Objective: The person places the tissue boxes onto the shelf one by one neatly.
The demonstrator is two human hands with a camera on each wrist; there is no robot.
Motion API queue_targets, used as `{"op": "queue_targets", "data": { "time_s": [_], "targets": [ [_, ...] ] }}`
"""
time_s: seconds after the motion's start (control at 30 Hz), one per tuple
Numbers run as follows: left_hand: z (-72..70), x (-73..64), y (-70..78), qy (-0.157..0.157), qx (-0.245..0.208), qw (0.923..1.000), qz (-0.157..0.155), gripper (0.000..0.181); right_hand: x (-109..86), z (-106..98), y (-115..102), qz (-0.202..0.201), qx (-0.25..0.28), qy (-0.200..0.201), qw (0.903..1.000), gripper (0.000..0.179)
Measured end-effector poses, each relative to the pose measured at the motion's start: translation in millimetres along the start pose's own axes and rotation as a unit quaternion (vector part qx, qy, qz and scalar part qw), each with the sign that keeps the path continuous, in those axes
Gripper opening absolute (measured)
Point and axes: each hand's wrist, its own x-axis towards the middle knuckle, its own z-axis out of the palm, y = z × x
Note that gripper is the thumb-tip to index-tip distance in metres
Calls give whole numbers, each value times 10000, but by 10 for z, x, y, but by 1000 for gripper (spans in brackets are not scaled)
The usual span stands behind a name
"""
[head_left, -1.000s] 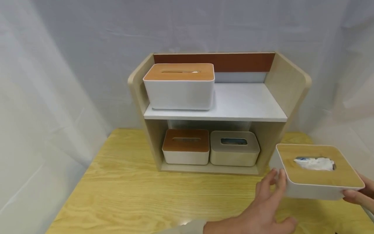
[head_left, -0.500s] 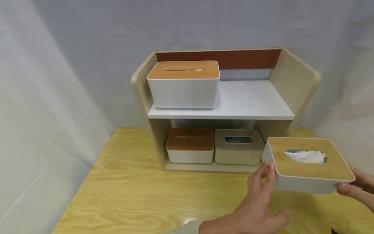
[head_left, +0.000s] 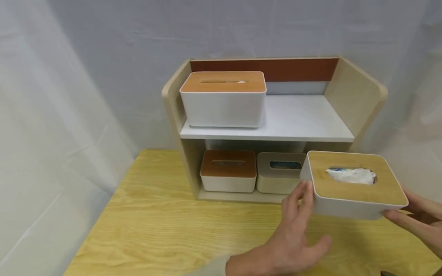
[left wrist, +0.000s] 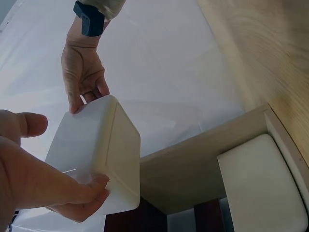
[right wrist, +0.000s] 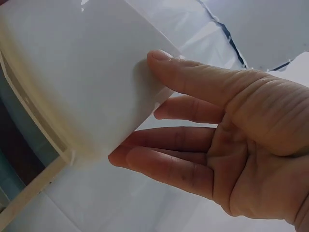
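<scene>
A white tissue box with a light wooden lid and a white tissue in its slot is held in the air in front of the shelf's lower right. My right hand grips its right end, thumb on the front wall and fingers at the end, as the right wrist view also shows on the box wall. Fairly straight fingers of my left hand press the left end, with the thumb held away from the box. From below, the left wrist view shows the box between both hands.
A two-tier shelf stands on the wooden table. On its upper board sits a white tissue box with an orange-brown lid. Below are a brown-lidded box and a beige-grey box, partly hidden. White sheeting hangs around.
Both hands have carried the tissue box left and upward toward the shelf, and it now covers part of the beige-grey box. The head view has shifted slightly.
</scene>
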Motion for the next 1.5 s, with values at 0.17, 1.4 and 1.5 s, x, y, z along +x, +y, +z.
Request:
{"op": "queue_targets", "data": {
  "time_s": [0.17,1.4,1.5],
  "targets": [
    [-115,47,-12,-87,-160,9998,-18,104,112,54,-111,-140,-144,44,9998,75],
    [-893,634,96,20,374,9986,374,90,816,54,-763,-322,-82,101,9994,62],
    [-920,697,118,87,415,9979,487,88,843,31,-794,-183,-291,135,9993,61]
  ]
}}
